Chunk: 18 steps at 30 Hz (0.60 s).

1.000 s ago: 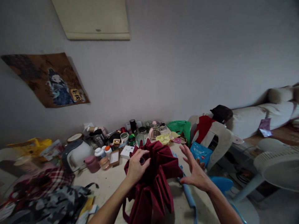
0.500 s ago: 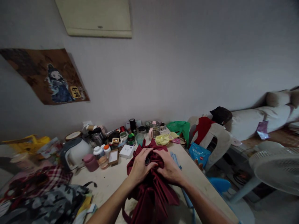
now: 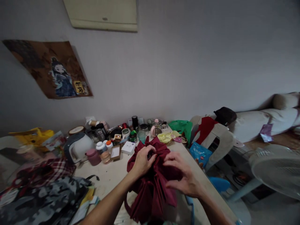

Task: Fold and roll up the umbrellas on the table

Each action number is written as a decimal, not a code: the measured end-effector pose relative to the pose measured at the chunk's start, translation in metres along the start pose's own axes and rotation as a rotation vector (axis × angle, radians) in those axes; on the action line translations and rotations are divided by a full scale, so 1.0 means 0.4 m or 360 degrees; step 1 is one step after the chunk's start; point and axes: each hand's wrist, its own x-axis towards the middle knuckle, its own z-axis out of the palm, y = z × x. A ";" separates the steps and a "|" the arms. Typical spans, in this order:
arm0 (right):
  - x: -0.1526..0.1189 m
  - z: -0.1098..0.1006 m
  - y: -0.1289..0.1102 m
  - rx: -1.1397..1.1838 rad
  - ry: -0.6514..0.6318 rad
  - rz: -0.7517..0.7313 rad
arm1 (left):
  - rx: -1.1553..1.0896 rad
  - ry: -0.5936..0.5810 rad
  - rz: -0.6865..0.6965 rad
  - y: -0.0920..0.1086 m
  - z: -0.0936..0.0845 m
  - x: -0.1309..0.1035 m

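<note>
A bundle of dark red fabric (image 3: 152, 197), gathered into folds with a thin strap loop at its lower left, lies on the pale table (image 3: 100, 179). My left hand (image 3: 142, 162) is closed on the gathered top of the bundle. A small dark piece shows between its thumb and fingers, too covered to name. Just right of the folds hovers my right hand (image 3: 184, 178), slightly blurred, its fingers spread and curved with nothing between them. Part of a light blue strip (image 3: 190, 203) lies below it.
Behind the bundle stand a white box (image 3: 128, 147), a green-lidded jar (image 3: 133, 137) and a pink-handled jug (image 3: 156, 127). To the left are an electric kettle (image 3: 81, 147) and a camouflage bag (image 3: 47, 200). A chair (image 3: 222, 143) and a fan (image 3: 276, 168) stand right.
My right hand has let go of the fabric and drawn back to the right, its fingers opening. The left hand stays on the gathered top. The view has shifted slightly.
</note>
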 end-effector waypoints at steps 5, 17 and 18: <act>-0.062 0.082 -0.019 -0.0146 -0.0039 0.0248 | 0.0049 0.0006 -0.0051 0.008 0.004 0.009; 0.005 0.166 0.013 0.0595 0.0207 0.0831 | 0.0055 -0.0482 0.0331 0.020 -0.035 0.011; 0.008 0.153 0.006 0.0612 0.0170 0.0818 | 0.0073 -0.0441 0.0321 0.014 -0.031 0.009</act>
